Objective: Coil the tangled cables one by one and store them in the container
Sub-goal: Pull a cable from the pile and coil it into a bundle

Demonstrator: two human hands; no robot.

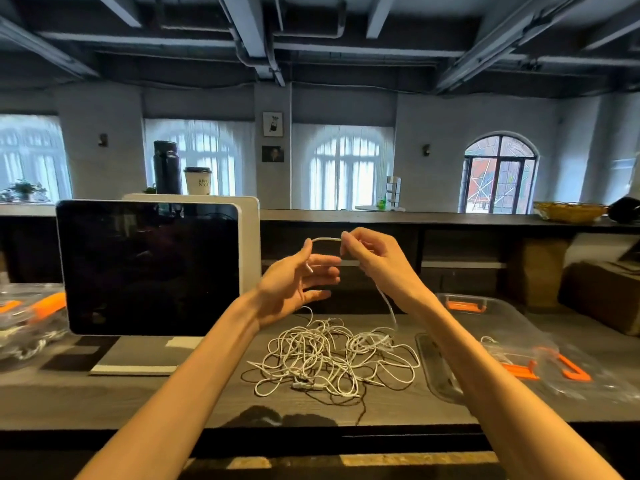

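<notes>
A tangle of white cables (332, 358) lies on the dark wooden desk (138, 400) in front of me. Both hands are raised above it. My right hand (374, 261) pinches one white cable (327, 239) between thumb and fingers; the strand trails down from it into the pile. The cable's short end arches left over my left hand (294, 282), draped over the thumb, with the fingers spread and the palm turned right. A clear plastic container (485, 327) with orange latches stands to the right of the pile, with its clear lid (440, 368) lying beside it.
A dark monitor (149, 268) on a stand sits at the left of the desk. Another clear box with orange clips (27, 317) is at the far left. A raised shelf behind holds a bottle (167, 168), a paper cup (197, 180) and a wicker basket (569, 211).
</notes>
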